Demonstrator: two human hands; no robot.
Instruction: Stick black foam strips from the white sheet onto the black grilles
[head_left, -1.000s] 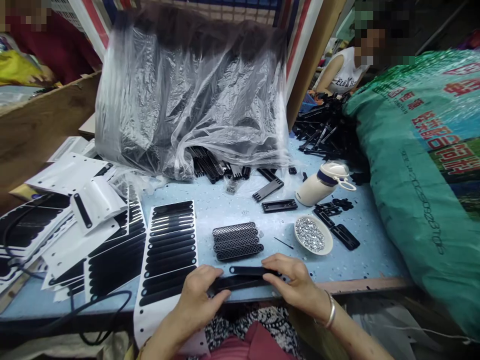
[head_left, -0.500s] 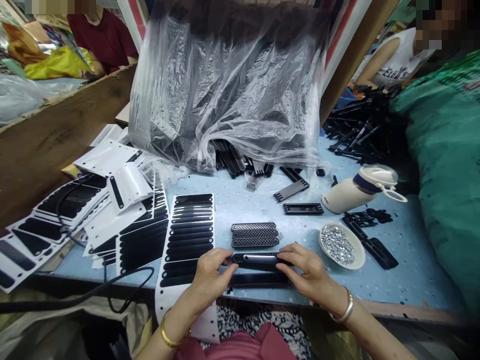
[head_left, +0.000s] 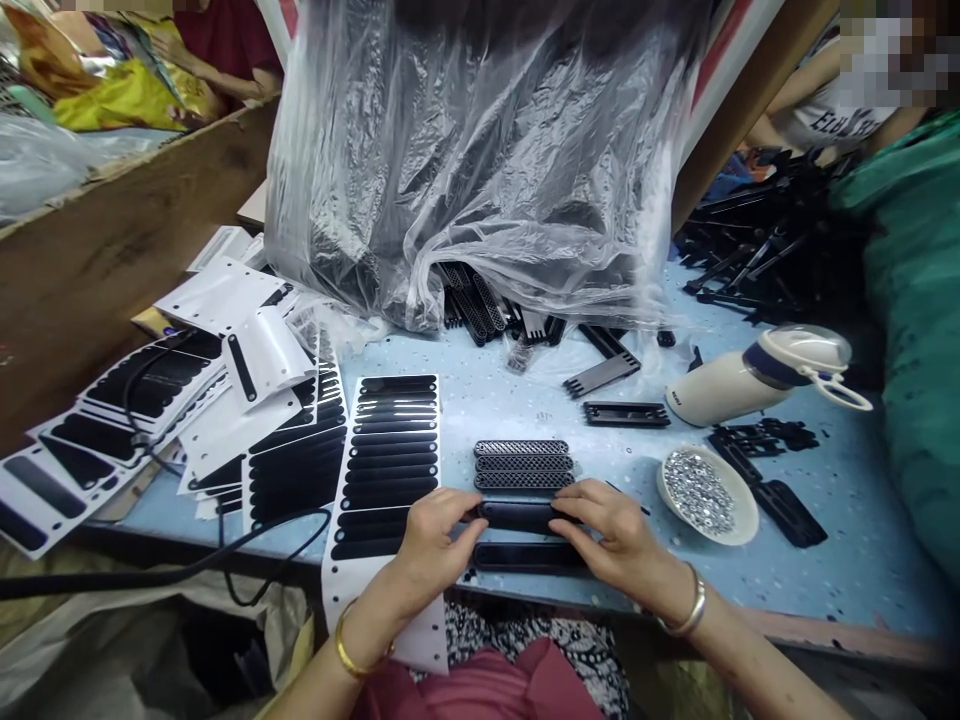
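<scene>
My left hand (head_left: 442, 540) pinches the left end of a long black plastic strip (head_left: 517, 517) with rounded ends. At its other end, my right hand (head_left: 611, 525) has thumb and fingers closed on it. The strip's top looks smooth and dark. Just in front of it, closer to me, lies a second black strip (head_left: 529, 558). Behind it several black mesh-patterned bars (head_left: 523, 464) sit side by side. Beside my left hand is a white sheet (head_left: 386, 655) carrying rows of black rounded stickers.
A white bowl (head_left: 742, 520) of small metal parts stands at right, near a cream bottle (head_left: 720, 388) lying tilted. Sticker sheets pile up at left by a black cable (head_left: 187, 580). Clear plastic bagging (head_left: 480, 170) covers the back. Co-workers sit beyond both sides.
The held strip's top showed a bright, shiny band over a patterned surface; now it looks evenly dark. Both hands keep their hold. The view has shifted slightly, moving things on the table.
</scene>
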